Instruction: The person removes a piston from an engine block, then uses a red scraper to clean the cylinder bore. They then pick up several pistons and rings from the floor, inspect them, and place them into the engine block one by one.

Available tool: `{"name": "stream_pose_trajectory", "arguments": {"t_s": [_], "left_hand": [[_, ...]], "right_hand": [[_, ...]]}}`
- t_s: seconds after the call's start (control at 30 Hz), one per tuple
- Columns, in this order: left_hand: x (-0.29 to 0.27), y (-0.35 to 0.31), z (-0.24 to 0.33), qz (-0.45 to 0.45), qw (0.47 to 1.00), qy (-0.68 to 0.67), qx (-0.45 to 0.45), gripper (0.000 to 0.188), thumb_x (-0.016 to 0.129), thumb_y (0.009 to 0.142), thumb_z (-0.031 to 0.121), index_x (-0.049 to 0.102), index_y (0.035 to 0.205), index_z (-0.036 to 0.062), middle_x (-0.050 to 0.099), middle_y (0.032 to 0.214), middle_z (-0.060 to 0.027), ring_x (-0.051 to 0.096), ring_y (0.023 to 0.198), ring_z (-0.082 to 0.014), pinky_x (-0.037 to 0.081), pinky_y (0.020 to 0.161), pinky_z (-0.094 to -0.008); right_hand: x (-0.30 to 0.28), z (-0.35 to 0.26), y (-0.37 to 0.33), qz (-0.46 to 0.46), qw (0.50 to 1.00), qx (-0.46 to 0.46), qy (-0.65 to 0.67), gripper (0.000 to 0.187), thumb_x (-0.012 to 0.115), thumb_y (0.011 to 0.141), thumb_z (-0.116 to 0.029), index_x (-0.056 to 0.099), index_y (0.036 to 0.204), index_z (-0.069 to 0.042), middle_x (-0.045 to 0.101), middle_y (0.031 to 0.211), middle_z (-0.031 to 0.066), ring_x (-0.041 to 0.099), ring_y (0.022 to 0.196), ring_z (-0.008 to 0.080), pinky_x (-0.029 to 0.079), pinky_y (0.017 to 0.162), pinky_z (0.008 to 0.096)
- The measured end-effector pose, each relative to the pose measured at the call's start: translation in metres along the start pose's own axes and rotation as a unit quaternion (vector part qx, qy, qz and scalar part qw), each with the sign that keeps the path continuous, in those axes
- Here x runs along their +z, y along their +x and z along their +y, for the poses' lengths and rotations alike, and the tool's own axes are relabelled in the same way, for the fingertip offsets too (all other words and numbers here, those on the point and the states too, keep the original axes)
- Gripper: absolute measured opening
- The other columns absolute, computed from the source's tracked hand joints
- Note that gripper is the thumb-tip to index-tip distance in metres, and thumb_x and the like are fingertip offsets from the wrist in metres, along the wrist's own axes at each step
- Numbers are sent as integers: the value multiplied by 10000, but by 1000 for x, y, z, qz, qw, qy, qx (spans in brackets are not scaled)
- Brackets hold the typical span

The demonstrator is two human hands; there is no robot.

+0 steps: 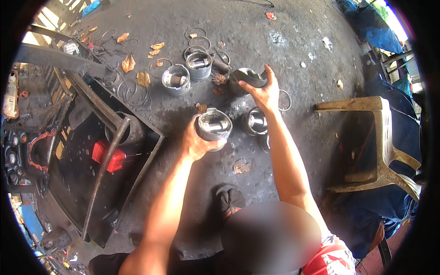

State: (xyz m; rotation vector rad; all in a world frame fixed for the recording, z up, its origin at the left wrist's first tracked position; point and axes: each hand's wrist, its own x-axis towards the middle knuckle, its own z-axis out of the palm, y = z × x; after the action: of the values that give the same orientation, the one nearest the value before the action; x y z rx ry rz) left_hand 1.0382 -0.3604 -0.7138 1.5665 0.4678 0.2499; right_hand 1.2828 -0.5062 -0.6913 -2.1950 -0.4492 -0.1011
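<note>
My left hand (196, 143) is wrapped round a grey metal piston (214, 124), its open end with the wrist pin facing up. Farther off and to the right, my right hand (265, 93) has its thumb and fingers on a dark, curved, sheet-like piece (253, 80). That piece lies against another piston (238, 87) and covers part of it; its exact kind does not show. Below the right hand stands a piston (255, 121), and one more (265, 143) is partly hidden by my forearm. Two pistons, one nearer (176, 81) and one beyond it (199, 65), stand at the upper left.
Thin metal rings (285, 100) and dry leaves (143, 79) lie on the dark, dirty ground. At left are a metal frame with a black tray (137, 183) and a red container (108, 156). A stained plastic chair (382, 133) lies at right. My shoe (229, 199) is below.
</note>
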Motion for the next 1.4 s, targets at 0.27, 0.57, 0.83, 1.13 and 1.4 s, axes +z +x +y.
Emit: {"name": "stream_pose_trajectory", "arguments": {"t_s": [0.27, 0.57, 0.83, 1.13, 1.4], "left_hand": [[34, -3, -39, -38, 981, 159, 104, 1194, 1054, 491, 259, 414, 1476, 44, 602, 1392, -186, 601, 1302, -345, 506, 1106, -459], [15, -17, -39, -50, 974, 180, 126, 1372, 1036, 564, 400, 235, 1611, 20, 402, 1593, -248, 422, 1481, -386, 371, 1229, -495], [-30, 19, 37, -130, 933, -331, -48, 1042, 971, 747, 336, 381, 1535, -6, 559, 1425, -160, 589, 1290, -258, 493, 1111, -416], [-24, -19, 18, -87, 924, -370, -48, 1024, 1018, 635, 168, 474, 1495, 59, 622, 1341, -60, 598, 1259, -217, 499, 1112, -390], [-26, -18, 20, -71, 928, -367, 7, 909, 946, 700, 168, 492, 1480, 60, 634, 1311, -69, 616, 1234, -208, 526, 1075, -388]], "right_hand": [[43, 0, 24, -30, 996, 79, -38, 1083, 999, 561, -334, 464, 1462, -60, 575, 1364, 252, 601, 1249, 400, 524, 1058, 472], [7, -30, 7, -105, 876, 110, 458, 1019, 955, 659, -169, 364, 1482, -59, 602, 1273, 140, 617, 1143, 240, 504, 1009, 416], [18, -72, -33, -333, 706, 104, 616, 943, 883, 717, -156, 403, 1525, -75, 600, 1325, 129, 607, 1205, 259, 512, 1047, 412], [24, -109, -69, -393, 751, 128, 516, 1037, 960, 660, -62, 408, 1538, -102, 630, 1294, 109, 630, 1196, 248, 502, 1064, 408], [16, -131, -76, -375, 765, 114, 511, 1168, 976, 660, -87, 303, 1615, -54, 615, 1353, 145, 618, 1229, 252, 481, 1094, 411]]}}
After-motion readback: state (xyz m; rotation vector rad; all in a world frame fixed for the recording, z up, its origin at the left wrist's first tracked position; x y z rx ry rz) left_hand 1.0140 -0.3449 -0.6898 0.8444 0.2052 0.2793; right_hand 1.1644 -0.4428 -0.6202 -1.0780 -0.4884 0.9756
